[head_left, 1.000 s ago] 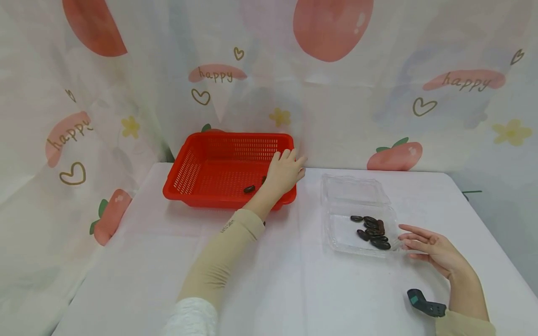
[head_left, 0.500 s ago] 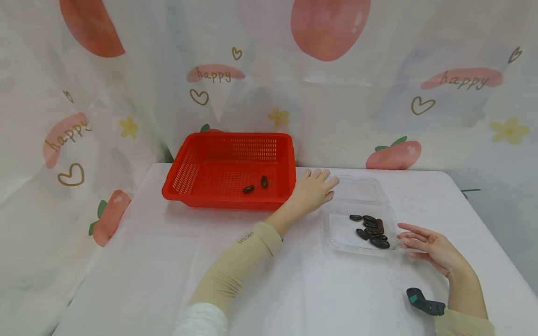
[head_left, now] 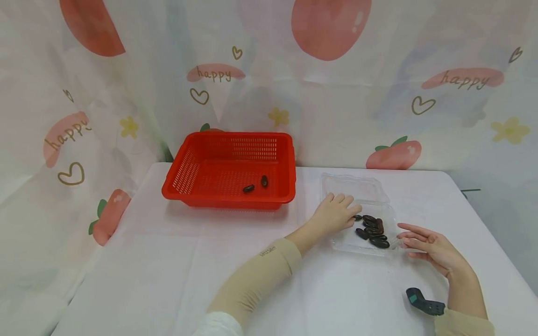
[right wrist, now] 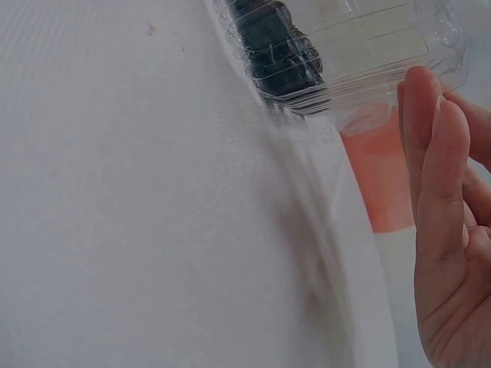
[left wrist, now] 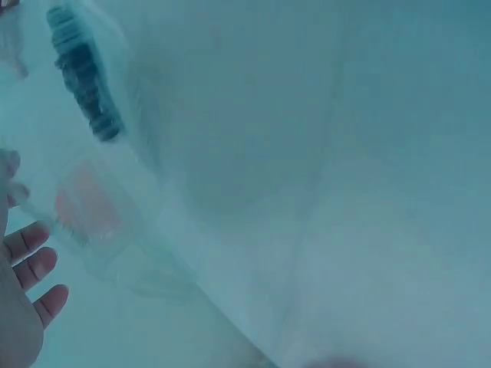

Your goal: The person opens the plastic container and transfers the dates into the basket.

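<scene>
A clear plastic clamshell box [head_left: 355,185] lies open on the white table, with several dark oblong pieces [head_left: 374,232] in its near half. My left hand [head_left: 341,209] reaches into the box from the left, fingers relaxed, fingertips next to the leftmost piece and holding nothing. My right hand [head_left: 414,237] rests at the box's right edge with straight fingers. In the right wrist view those fingers [right wrist: 437,176] lie against the box [right wrist: 360,54]. The left wrist view is blurred; my fingers [left wrist: 31,268] and the dark pieces [left wrist: 84,84] show at the left. A red basket [head_left: 197,158] holds two dark pieces [head_left: 249,188].
A small black and green device [head_left: 424,302] lies by my right wrist. A patterned curtain [head_left: 336,93] hangs behind the table and to its left. The red basket stands at the back left, close to the curtain.
My left hand has left the red basket and travelled right and toward me into the clear box. A second dark piece now shows in the basket. The right hand has stayed put.
</scene>
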`<state>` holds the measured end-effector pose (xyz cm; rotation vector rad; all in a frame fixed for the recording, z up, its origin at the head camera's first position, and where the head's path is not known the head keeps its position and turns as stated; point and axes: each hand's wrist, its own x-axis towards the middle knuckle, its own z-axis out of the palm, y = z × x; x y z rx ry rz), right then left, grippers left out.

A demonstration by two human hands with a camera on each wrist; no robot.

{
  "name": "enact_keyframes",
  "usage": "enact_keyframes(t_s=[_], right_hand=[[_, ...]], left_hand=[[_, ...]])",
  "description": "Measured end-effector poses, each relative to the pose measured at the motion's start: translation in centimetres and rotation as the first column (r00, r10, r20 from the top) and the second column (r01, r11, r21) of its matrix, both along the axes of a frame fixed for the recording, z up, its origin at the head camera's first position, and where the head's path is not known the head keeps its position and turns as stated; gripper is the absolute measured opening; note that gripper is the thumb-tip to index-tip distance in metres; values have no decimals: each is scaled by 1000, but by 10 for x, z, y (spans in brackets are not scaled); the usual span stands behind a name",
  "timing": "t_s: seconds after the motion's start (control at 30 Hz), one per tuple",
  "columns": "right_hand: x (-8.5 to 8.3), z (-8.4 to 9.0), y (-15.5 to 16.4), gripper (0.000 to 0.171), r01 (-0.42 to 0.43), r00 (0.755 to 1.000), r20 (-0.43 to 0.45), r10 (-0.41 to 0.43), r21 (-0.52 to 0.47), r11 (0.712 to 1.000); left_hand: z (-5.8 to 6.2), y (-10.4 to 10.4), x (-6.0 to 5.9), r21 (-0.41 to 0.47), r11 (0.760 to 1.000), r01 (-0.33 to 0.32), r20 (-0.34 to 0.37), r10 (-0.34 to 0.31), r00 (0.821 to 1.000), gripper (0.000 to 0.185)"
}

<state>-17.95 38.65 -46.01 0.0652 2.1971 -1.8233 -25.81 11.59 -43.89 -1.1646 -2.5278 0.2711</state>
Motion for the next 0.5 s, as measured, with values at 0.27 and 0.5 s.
enact_keyframes(t_s=[0.27,0.5], right_hand=[[0,-1,2,35,-6,1000,-2,6,-44,999],[0,-1,2,34,-4,1000,2,4,-21,1000]], left_hand=[[-15,18,9,-46,999,-2,17,3,1000,31],[-16,25,10,-119,992,-34,95,45,994,37]])
